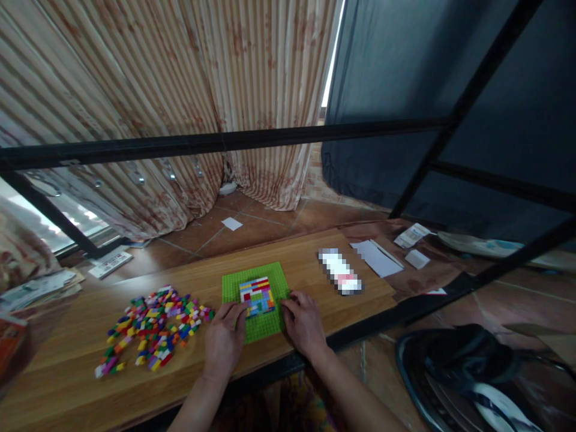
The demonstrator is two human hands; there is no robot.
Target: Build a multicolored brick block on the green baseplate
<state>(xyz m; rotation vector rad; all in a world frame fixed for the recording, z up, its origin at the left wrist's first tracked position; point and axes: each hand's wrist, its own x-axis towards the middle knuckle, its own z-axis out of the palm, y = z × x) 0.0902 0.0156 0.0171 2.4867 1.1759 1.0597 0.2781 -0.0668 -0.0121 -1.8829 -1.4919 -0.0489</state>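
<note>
A green studded baseplate [265, 333] lies on the wooden table. Near its middle sits a square build of toy bricks [261, 287] in white, red, yellow, blue and purple, with green showing through a gap. My left hand [225, 336] rests over the plate's left front part, its bent fingertips close together at the build's lower left corner. Over the plate's right edge, my right hand [303, 321] has thumb and fingers drawn together. Whatever lies between the fingertips of either hand is too small to make out. Left of the plate spreads a pile of loose toy bricks [157, 321].
A phone [339, 271] with a blurred-out screen lies on the table to the right. Beyond it are white paper [378, 259], a small white box [417, 258] and a packet [413, 235]. A dark metal bar [270, 138] crosses behind the table, before patterned curtains [265, 72].
</note>
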